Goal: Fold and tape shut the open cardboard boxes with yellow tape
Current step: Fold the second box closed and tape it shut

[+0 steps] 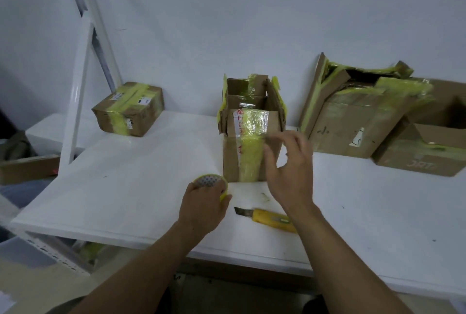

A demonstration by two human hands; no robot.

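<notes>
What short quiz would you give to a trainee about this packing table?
1. True or false: the top flaps of the middle box stand open.
2. What does the left hand hold? A) scissors B) a yellow tape roll C) a marker pen
3. Fill the gap: the small box that is taped shut stands to the ____ of the middle box.

Key: 1 true; 2 B; 3 left.
</notes>
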